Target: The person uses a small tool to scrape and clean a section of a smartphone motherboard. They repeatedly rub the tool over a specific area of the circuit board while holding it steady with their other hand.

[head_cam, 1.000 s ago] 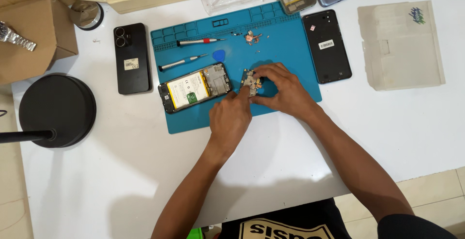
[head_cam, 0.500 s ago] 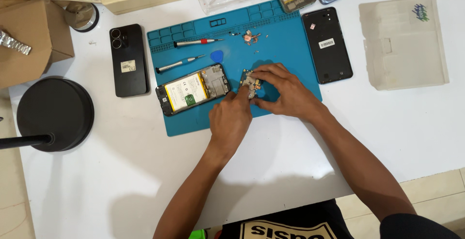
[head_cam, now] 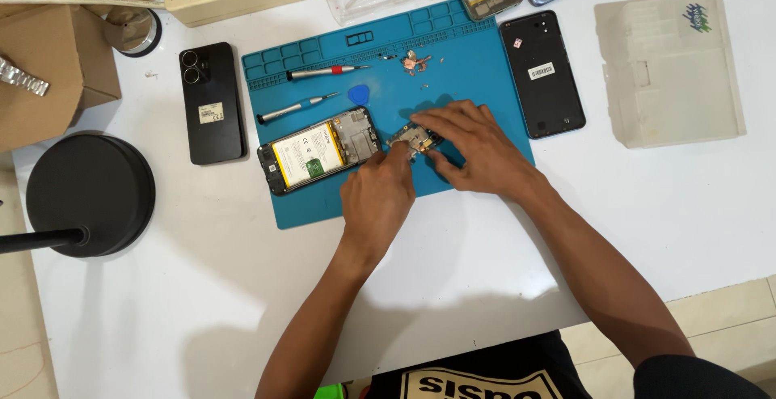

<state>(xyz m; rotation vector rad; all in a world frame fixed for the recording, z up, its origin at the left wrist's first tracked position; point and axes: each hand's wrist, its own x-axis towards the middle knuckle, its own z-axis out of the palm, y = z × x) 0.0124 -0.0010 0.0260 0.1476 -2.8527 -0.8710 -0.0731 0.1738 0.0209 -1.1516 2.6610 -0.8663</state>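
A small circuit board (head_cam: 414,137) lies on the blue mat (head_cam: 485,84), just right of the opened phone (head_cam: 319,150). The right hand (head_cam: 473,144) pinches its right edge; the left hand (head_cam: 378,193) closes its fingertips on the left edge. Two screwdrivers (head_cam: 295,108) and a blue pick (head_cam: 359,93) lie nearby.
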